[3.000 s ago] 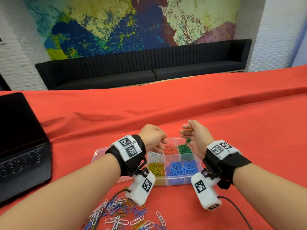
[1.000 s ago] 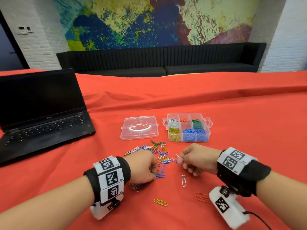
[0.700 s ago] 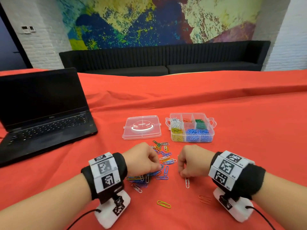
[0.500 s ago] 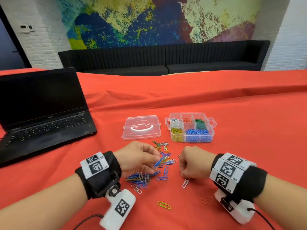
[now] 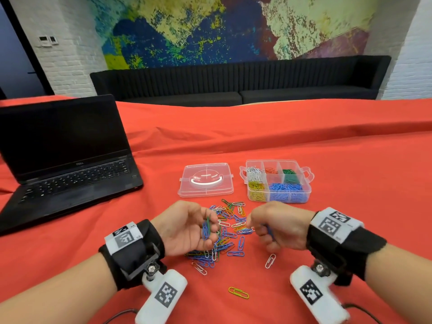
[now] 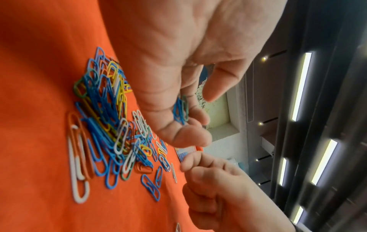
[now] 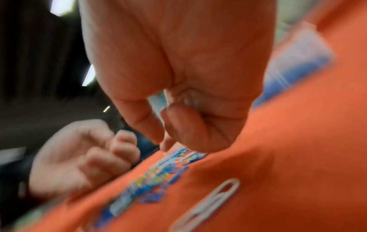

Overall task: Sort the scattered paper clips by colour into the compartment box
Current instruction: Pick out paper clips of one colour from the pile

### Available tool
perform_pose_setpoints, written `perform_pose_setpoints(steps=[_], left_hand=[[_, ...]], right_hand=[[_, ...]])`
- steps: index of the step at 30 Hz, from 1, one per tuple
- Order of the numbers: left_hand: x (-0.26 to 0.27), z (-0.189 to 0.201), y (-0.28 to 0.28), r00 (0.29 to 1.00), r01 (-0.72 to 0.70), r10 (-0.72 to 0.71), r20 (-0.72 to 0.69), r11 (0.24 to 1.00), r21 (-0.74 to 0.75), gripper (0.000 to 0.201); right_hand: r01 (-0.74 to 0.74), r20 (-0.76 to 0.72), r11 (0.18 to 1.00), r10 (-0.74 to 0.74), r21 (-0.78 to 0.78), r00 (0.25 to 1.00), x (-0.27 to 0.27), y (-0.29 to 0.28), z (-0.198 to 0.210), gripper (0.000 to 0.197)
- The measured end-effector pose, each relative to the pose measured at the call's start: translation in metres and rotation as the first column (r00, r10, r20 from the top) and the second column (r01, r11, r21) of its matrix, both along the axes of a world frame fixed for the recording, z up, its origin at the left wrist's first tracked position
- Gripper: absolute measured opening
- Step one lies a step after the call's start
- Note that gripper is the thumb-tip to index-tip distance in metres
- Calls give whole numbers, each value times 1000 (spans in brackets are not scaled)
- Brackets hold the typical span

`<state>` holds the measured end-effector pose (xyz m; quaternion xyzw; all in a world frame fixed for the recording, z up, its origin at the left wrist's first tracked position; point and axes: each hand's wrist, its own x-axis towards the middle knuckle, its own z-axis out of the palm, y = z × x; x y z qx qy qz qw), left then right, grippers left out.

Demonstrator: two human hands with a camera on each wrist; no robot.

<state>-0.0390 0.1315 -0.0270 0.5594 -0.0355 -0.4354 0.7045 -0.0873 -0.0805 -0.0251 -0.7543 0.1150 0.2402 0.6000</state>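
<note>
Mixed-colour paper clips (image 5: pixel 230 232) lie scattered in a pile on the red cloth between my hands. My left hand (image 5: pixel 207 218) is turned palm inward just above the pile's left side, and its curled fingers hold a few blue clips (image 5: pixel 206 230) (image 6: pixel 180 110). My right hand (image 5: pixel 252 226) is curled at the pile's right edge. Its thumb and forefinger (image 7: pixel 164 141) pinch down on blue clips there, and a streak of blue shows under its fingers. The clear compartment box (image 5: pixel 308 190) stands open beyond the pile, with white, orange, green, yellow and blue clips sorted inside.
The box's clear lid (image 5: pixel 207 180) lies to the left of the box. An open black laptop (image 5: pixel 67 164) stands at the far left. A single white clip (image 5: pixel 270 261) and a yellow clip (image 5: pixel 238 292) lie apart, nearer to me.
My left hand has rolled palm inward and risen from the pile with blue clips in it. My right hand has shifted from the lone white clip to the pile's right edge.
</note>
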Motion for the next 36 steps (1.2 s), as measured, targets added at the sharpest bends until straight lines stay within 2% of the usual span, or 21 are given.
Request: perform_pose_setpoints(steps=[1, 2, 3, 5, 8, 10, 16, 19, 21, 22, 23, 25, 26, 27, 29, 30, 31, 32, 33, 34, 36], left_hand=[[0, 1, 1, 1000, 5, -5, 12, 1000, 4, 18], [0, 0, 3, 999, 11, -12, 43, 1000, 25, 16], [0, -1, 4, 996, 17, -22, 89, 998, 61, 15], [1, -3, 7, 985, 38, -61, 164, 990, 138, 20], [0, -2, 11, 961, 92, -140, 239, 975, 202, 27], [-1, 1, 11, 943, 87, -156, 294, 968, 235, 27], [-1, 3, 6, 918, -44, -82, 389, 951, 305, 9], [0, 3, 8, 938, -21, -77, 339, 961, 275, 13], [1, 3, 11, 948, 3, -85, 307, 966, 257, 17], [2, 3, 12, 947, 10, -94, 307, 964, 266, 18], [2, 4, 13, 943, 12, -106, 316, 959, 284, 19], [4, 5, 16, 934, 7, -121, 337, 947, 321, 21], [5, 7, 18, 930, 3, -124, 345, 943, 332, 22], [6, 8, 20, 924, -2, -129, 359, 939, 344, 22], [7, 10, 25, 892, -23, -161, 422, 917, 398, 24], [8, 11, 27, 867, -36, -189, 461, 899, 437, 26], [8, 11, 29, 839, -52, -219, 499, 879, 473, 29], [8, 11, 30, 810, -69, -246, 533, 862, 502, 33], [7, 12, 30, 780, -81, -273, 563, 848, 524, 36], [7, 13, 31, 747, -84, -307, 590, 836, 542, 37], [4, 15, 32, 678, -62, -398, 618, 807, 588, 37]], right_hand=[[-75, 99, 968, 101, -238, 990, 0, 5, -2, 9], [-126, 181, 876, 234, -465, 955, 0, 8, -4, 7], [-157, 229, 764, 372, -625, 900, 0, 11, -4, 6], [-195, 231, 604, 555, -773, 799, -2, 15, -1, 16], [-191, 196, 485, 639, -853, 744, -3, 20, -1, 23], [-179, 191, 470, 636, -865, 748, -2, 21, -2, 19], [-214, 127, 435, 631, -875, 765, -6, 18, 0, 13], [-275, 107, 511, 598, -815, 794, -6, 10, 2, 12], [-305, 72, 559, 552, -771, 830, -5, 5, 3, 19], [-317, 48, 625, 495, -713, 867, -5, 5, 4, 22], [-320, 14, 734, 409, -600, 912, -6, 5, 4, 23], [-223, -106, 957, 206, -187, 973, -7, 4, 5, 17], [-139, -171, 990, 144, 39, 975, -7, 3, 6, 13], [-69, -203, 976, 111, 207, 973, -6, 2, 8, 11], [1, -207, 937, 76, 350, 975, -6, 2, 13, 12], [3, -197, 946, 65, 324, 978, -6, 4, 13, 11], [-22, -160, 974, 59, 225, 985, -6, 8, 12, 9], [-70, -89, 996, 74, 46, 993, -6, 12, 10, 10], [-133, -1, 973, 135, -188, 991, -7, 16, 7, 11], [-180, 79, 891, 233, -417, 969, -7, 21, 5, 11], [-241, 145, 668, 468, -704, 872, -8, 27, -1, 11]])
